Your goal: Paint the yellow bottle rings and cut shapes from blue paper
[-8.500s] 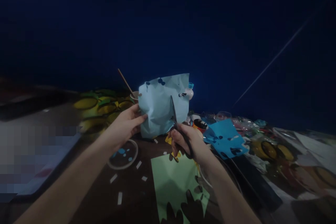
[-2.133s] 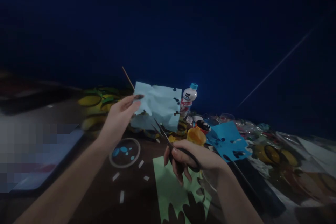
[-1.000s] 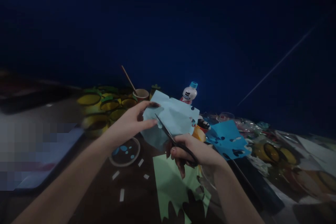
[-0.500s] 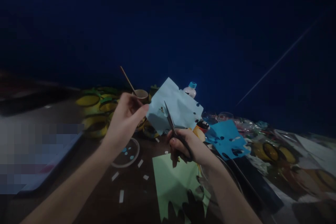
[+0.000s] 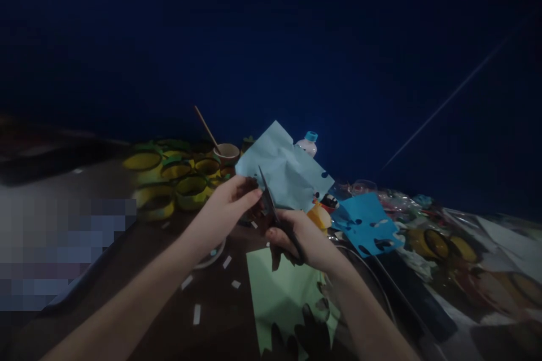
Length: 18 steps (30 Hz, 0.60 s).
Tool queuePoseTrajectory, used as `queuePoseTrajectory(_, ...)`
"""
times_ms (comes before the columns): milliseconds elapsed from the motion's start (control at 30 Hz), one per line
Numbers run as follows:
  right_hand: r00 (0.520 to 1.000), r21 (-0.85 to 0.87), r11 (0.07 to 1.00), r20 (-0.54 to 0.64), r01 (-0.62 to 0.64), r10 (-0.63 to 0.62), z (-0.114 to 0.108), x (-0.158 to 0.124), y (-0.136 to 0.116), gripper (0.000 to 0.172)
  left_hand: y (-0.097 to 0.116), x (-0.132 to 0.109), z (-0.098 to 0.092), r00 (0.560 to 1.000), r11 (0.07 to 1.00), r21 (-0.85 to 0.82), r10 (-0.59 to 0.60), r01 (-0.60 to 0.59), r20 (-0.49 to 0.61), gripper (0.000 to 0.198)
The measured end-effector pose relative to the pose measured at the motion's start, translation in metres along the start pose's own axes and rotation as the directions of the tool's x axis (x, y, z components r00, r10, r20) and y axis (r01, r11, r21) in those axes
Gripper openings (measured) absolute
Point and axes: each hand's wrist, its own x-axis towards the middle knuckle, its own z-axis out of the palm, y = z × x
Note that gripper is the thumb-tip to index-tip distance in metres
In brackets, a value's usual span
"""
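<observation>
My left hand (image 5: pixel 231 208) pinches the lower left edge of a light blue sheet of paper (image 5: pixel 283 163), held up in front of me. Small cut-outs mark the sheet's right edge. In my right hand (image 5: pixel 302 237) is a pair of dark-handled scissors (image 5: pixel 267 196), its blades pointing up and lying against the paper beside my left fingertips. Whether the blades are closed is hard to make out. Beneath my right hand lies a pale green sheet (image 5: pixel 273 293) with shadows on it. A round lid-like dish (image 5: pixel 212 258) with small blue bits is partly hidden by my left forearm.
Yellow rings (image 5: pixel 190 189) and a cup with a stick (image 5: pixel 226 152) stand at the back left. Behind the paper is a blue-capped bottle (image 5: pixel 308 145). A brighter blue cut sheet (image 5: pixel 368 225) lies right, near clutter. White scraps (image 5: pixel 197 314) dot the dark table.
My left hand has moved right and slightly down, closer to the scissors. The light blue sheet has shifted a little right and turned, and the scissors have moved slightly left.
</observation>
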Motion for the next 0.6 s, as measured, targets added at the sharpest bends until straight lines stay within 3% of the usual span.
queuePoseTrajectory(267, 0.999, -0.096, 0.995, 0.035, -0.016, 0.019, -0.003, -0.006, 0.002, 0.032, 0.004, 0.002, -0.009, 0.991, 0.997, 0.029, -0.076, 0.073, 0.111, 0.013)
queuePoseTrajectory(600, 0.998, -0.132, 0.990, 0.010, -0.053, 0.055, -0.004, -0.004, -0.001, 0.024, 0.004, 0.003, -0.013, 0.996, 0.977, 0.210, -0.040, 0.022, 0.084, 0.022)
